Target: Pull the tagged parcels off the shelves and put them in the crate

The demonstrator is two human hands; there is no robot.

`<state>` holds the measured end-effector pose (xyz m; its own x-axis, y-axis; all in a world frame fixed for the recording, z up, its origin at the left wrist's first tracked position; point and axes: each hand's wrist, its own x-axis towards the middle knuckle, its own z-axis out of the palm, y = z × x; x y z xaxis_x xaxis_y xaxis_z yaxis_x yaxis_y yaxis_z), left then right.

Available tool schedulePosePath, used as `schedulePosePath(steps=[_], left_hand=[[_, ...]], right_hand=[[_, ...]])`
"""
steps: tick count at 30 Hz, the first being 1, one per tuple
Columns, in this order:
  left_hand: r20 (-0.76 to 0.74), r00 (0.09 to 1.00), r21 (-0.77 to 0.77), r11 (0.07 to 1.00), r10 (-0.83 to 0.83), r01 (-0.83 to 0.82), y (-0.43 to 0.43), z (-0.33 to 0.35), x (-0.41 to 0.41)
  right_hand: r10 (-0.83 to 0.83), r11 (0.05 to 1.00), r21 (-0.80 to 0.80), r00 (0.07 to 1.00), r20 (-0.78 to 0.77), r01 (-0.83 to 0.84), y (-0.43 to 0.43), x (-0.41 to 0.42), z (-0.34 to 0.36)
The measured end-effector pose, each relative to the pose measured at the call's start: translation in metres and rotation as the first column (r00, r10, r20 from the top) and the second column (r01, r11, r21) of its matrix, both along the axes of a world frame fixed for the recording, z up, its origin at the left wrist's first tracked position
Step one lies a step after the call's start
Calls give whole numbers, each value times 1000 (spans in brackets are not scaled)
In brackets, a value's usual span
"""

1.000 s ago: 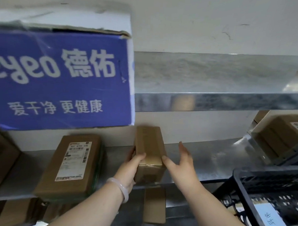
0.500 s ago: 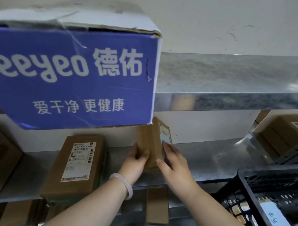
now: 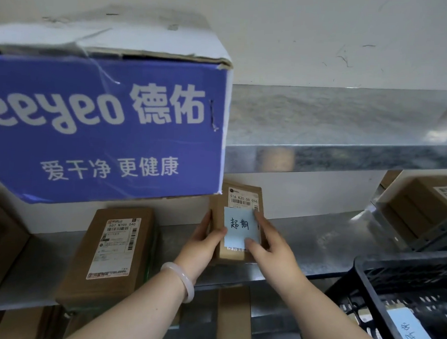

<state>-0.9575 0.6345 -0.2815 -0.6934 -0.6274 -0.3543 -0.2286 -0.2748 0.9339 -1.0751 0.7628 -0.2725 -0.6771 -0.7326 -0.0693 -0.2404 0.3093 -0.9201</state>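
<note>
A small brown parcel [image 3: 244, 196] stands upright over the middle metal shelf [image 3: 316, 245], its label side facing me. A pale blue handwritten tag [image 3: 239, 227] is stuck on its front below a white barcode label. My left hand [image 3: 201, 242] grips the parcel's left edge, thumb on the front. My right hand [image 3: 270, 245] grips its right edge, thumb on the tag's lower corner. The black plastic crate [image 3: 380, 304] sits at the lower right with blue-tagged parcels inside.
A big blue and white carton [image 3: 104, 128] overhangs the upper shelf [image 3: 346, 156] at the left. A flat brown parcel [image 3: 116, 251] with a white label lies left of my hands. More brown parcels [image 3: 425, 203] sit at the far right and on the lower shelf.
Both hands have turned the small parcel from its plain side to its label side, so the blue tag now faces me. The view has shifted a little to the left.
</note>
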Motion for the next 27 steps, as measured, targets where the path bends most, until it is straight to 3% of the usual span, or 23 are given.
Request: schedulePosePath(steps=[5,9,17,22,27], left_hand=[[31,999,-138,990,6,-2,7,9,-6],[71,993,-248,963,-95,110,18,17,-9],[-53,968,-210,950,-246,230,33,23,-11],[-118,896,-173,897,-429,406,55,33,0],[-134,762,-300,759,-634,578,87,29,22]], right_hand=[[-42,998,-56,999,-24,40,5,2,-5],[-70,996,-62,991,-118,63,13,-1,-2],[-234,972,-68,947,-220,224,57,23,14],[-448,891,-70,847,-288,448,98,63,29],[-588,782,-49,710,-387,621,149,141,25]])
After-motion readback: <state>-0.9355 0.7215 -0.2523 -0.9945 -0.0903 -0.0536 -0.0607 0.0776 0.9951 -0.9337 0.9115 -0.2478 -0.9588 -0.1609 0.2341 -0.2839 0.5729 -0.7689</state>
